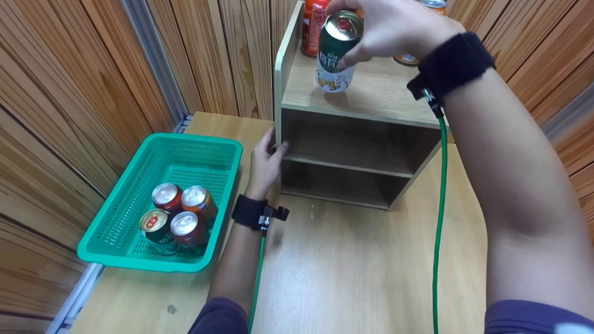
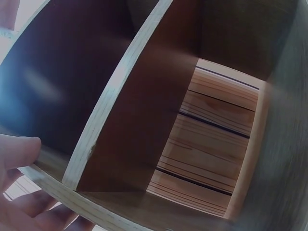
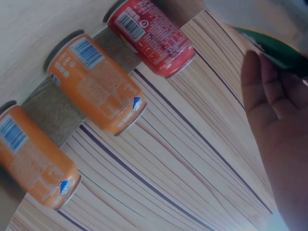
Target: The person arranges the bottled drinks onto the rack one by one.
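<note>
— Right hand (image 1: 394, 28) is mine, and its fingers are wrapped round the upper part of the green beer can (image 1: 336, 51). I hold it upright, long axis vertical, silver top facing up, just over the top shelf (image 1: 371, 90) of the wooden rack.

— Is it standing on the shelf already?

— I cannot tell whether the white base touches the board or hangs just above it. It sits toward the front-left part of the shelf, directly below my palm.

— What stands behind it?

— Near the back wall stands a red can (image 3: 151, 36), with two orange cans (image 3: 98, 84) in line beside it, all upright and apart from the can I hold.

— And your other hand?

— Left hand (image 1: 265, 162) grips the front edge of the rack's left side panel (image 1: 278, 88), thumb curled inside the upper compartment. It is far nearer the green basket (image 1: 139, 185) on the worktop (image 1: 352, 269), where four more cans (image 1: 178, 218) stand clustered at the near end.
</note>
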A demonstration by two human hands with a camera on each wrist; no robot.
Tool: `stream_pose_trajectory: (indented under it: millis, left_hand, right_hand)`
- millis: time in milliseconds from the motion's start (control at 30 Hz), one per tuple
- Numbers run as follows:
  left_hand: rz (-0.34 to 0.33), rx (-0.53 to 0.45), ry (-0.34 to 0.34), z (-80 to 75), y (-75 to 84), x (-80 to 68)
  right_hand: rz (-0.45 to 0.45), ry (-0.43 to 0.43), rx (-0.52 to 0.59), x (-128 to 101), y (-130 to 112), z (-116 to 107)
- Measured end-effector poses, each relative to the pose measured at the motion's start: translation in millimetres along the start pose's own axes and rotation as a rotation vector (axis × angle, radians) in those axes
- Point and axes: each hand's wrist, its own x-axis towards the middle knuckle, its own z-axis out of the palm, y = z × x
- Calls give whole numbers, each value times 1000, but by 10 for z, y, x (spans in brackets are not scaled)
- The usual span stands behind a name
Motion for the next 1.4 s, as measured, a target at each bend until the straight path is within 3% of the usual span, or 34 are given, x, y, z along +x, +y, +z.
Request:
stream_pose_trajectory:
  millis: [100, 333, 533, 767, 1400]
  left_hand:
    - [4, -3, 3, -2, 14, -14]
    - [1, 3, 6, -3, 69, -29]
    - [2, -23, -20, 16, 103, -29]
    - [-20, -9, -20, 38, 123, -68]
    - [-20, -24, -24, 32, 156, -133]
  right_hand:
    - [15, -39, -49, 90, -14, -18]
    - [140, -91, -92, 157, -48, -80]
    - [76, -73, -60, 197, -42, -25]
    - [14, -145, 114, 277, -31, 91]
    - [3, -127, 122, 309, -51, 150]
